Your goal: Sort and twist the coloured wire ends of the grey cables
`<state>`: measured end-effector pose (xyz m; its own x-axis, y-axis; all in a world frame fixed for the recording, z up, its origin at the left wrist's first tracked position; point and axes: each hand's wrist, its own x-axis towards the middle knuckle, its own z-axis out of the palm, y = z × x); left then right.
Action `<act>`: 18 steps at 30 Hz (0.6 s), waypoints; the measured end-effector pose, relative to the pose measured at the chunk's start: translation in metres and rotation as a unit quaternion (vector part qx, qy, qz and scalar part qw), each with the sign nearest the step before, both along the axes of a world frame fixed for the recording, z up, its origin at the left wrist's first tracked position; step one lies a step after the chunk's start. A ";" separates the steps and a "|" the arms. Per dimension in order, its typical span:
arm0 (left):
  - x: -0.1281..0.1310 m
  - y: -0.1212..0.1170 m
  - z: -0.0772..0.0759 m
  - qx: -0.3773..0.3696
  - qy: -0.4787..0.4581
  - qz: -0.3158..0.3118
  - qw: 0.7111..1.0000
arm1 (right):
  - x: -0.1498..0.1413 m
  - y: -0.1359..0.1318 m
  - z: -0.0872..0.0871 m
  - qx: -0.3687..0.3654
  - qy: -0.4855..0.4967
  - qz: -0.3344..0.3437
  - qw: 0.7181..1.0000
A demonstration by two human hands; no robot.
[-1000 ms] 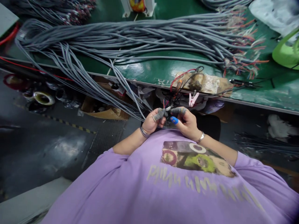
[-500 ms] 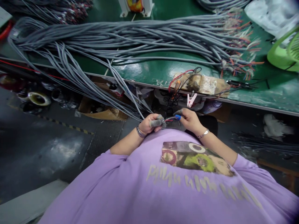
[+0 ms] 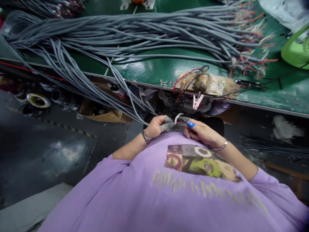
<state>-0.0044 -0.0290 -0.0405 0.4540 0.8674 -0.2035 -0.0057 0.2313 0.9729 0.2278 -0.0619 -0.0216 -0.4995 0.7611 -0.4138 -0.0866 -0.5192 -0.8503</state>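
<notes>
My left hand (image 3: 157, 125) pinches the end of a grey cable (image 3: 135, 111) in front of my body, grey covers on its fingertips. Thin coloured wires (image 3: 181, 123), red and green among them, stretch from that cable end to my right hand (image 3: 201, 130). My right thumb, with a blue cover, and the fingers are closed on these wires. A pale strand (image 3: 178, 116) curls upward between the hands. Other grey cables (image 3: 116, 38) lie in a thick bundle on the bench, with stripped wire ends (image 3: 256, 51) at the right.
The green bench (image 3: 142, 69) has a taped cardboard piece (image 3: 214, 86) at its front edge. A pink clip (image 3: 197, 101) hangs there beside black and red leads. A green plastic fan (image 3: 296, 51) stands at the right. Below are a cardboard box (image 3: 106, 114) and rolls (image 3: 38, 100).
My right hand has turned lower and now holds the wires from the side. The wires are fanned out more, and a pale strand sticks up. The view has shifted slightly.
</notes>
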 end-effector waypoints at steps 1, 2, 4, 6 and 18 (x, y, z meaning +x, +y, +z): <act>0.001 0.000 -0.001 0.000 -0.001 -0.006 1.000 | -0.001 0.000 0.000 -0.025 0.023 -0.005 0.999; 0.001 0.000 -0.002 -0.001 -0.002 -0.012 1.000 | -0.002 0.000 0.000 -0.050 0.045 -0.009 0.998; 0.002 0.000 -0.003 -0.003 -0.005 -0.021 1.000 | -0.003 0.001 0.000 -0.099 0.081 -0.007 0.992; 0.004 0.000 -0.003 -0.003 -0.007 -0.025 1.000 | -0.003 0.002 0.001 -0.130 0.106 0.011 0.986; 0.006 -0.002 -0.006 0.008 -0.004 -0.051 0.999 | -0.007 0.004 -0.007 -0.166 0.093 -0.014 0.982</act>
<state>0.0011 -0.0310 -0.0460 0.5422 0.8191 -0.1871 0.0105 0.2160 0.9763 0.2207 -0.0583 -0.0287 -0.5706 0.6142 -0.5452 -0.2430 -0.7604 -0.6023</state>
